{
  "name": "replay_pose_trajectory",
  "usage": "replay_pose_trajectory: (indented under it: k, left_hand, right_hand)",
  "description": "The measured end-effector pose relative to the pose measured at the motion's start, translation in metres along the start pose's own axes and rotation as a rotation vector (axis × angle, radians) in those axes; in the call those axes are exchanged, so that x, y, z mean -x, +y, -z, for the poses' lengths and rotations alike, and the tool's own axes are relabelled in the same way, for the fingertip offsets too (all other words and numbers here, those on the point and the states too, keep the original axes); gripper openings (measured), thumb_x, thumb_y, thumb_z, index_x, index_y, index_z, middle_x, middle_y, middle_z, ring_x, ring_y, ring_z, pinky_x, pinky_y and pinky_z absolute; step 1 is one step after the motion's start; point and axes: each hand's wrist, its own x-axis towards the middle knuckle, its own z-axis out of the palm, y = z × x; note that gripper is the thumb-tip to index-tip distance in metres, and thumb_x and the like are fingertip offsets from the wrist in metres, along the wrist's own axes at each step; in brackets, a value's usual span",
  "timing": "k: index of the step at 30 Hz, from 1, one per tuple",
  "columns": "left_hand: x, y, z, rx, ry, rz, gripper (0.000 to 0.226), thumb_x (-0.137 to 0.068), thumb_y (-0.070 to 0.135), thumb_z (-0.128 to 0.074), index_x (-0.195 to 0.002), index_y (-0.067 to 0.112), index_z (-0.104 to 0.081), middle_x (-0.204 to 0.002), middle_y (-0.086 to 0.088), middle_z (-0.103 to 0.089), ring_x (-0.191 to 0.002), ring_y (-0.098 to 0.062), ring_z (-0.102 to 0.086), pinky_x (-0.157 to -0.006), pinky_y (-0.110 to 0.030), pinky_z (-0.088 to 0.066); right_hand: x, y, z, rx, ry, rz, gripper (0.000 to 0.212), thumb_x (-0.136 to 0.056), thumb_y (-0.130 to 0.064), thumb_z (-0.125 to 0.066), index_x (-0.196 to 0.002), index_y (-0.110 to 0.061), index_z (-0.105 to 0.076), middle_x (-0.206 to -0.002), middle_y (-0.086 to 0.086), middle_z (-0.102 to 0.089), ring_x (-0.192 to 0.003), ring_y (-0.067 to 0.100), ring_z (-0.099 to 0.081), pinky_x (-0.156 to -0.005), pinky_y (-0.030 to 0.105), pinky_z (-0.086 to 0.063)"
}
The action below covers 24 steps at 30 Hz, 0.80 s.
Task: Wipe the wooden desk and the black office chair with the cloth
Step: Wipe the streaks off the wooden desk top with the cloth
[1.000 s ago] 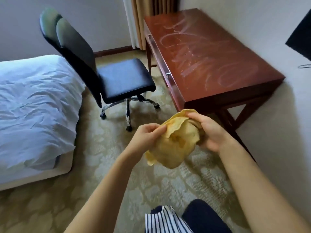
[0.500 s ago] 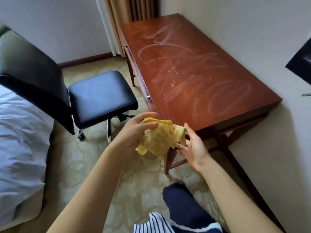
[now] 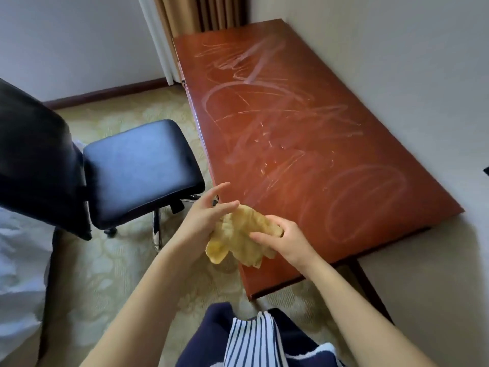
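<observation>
A crumpled yellow cloth [image 3: 239, 238] hangs between both hands over the near left corner of the wooden desk [image 3: 304, 144]. My right hand [image 3: 284, 238] grips the cloth's right side with curled fingers. My left hand [image 3: 205, 217] touches its left side, fingers stretched out and spread. The reddish desk top carries pale smear marks along its length. The black office chair [image 3: 137, 168] stands left of the desk, its seat facing me and its backrest at the far left.
A bed with white sheets [image 3: 18, 274] fills the lower left. Curtains [image 3: 195, 14] hang behind the desk's far end. A white wall runs along the desk's right side. Patterned carpet [image 3: 105, 274] covers the floor between the chair and me.
I have come closer to the desk. The cloth and both hands moved from in front of the desk's edge to above its near corner. My right hand closed on the cloth; my left fingers spread.
</observation>
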Motion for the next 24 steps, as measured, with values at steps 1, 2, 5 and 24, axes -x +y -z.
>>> replay_pose_trajectory:
  k: [1, 2, 5, 24]
  left_hand:
    - [-0.006, 0.001, 0.004, -0.071, -0.06, -0.023, 0.044, -0.074, 0.018, -0.078, -0.113, 0.033, -0.067, -0.089, 0.003, -0.069, -0.082, -0.013, -0.067, -0.066, -0.025, -0.053]
    - [-0.013, 0.003, 0.007, -0.145, -0.112, -0.036, 0.04, -0.075, 0.013, -0.078, -0.109, 0.033, -0.069, -0.082, 0.009, -0.068, -0.076, -0.008, -0.066, -0.063, -0.021, -0.051]
    - [-0.031, 0.011, 0.014, -0.335, -0.219, -0.053, 0.04, -0.075, 0.005, -0.078, -0.105, 0.03, -0.071, -0.083, 0.009, -0.068, -0.069, -0.005, -0.062, -0.063, -0.02, -0.052]
    - [-0.071, 0.003, -0.012, -0.11, -0.208, 0.277, 0.025, -0.087, 0.013, -0.066, -0.111, 0.008, -0.068, -0.102, -0.012, -0.072, -0.088, -0.022, -0.068, -0.079, -0.036, -0.055]
  right_hand:
    - [-0.005, 0.001, 0.004, -0.004, 0.0, -0.017, 0.022, -0.08, -0.016, -0.074, -0.096, -0.002, -0.067, -0.077, 0.003, -0.07, -0.067, 0.011, -0.066, -0.055, 0.02, -0.05]
    - [-0.01, 0.002, 0.007, -0.016, 0.009, -0.034, 0.014, -0.081, -0.012, -0.073, -0.087, -0.001, -0.068, -0.066, 0.0, -0.066, -0.057, 0.009, -0.061, -0.049, 0.02, -0.046]
    - [-0.02, 0.0, 0.011, -0.056, 0.075, -0.056, 0.015, -0.081, -0.015, -0.073, -0.072, -0.004, -0.066, -0.056, -0.002, -0.057, -0.049, 0.01, -0.052, -0.045, 0.022, -0.038]
    - [-0.021, 0.001, -0.024, -0.069, 0.571, 0.008, 0.013, -0.081, -0.025, -0.073, -0.09, -0.032, -0.068, -0.09, -0.013, -0.073, -0.087, 0.002, -0.067, -0.069, 0.016, -0.052]
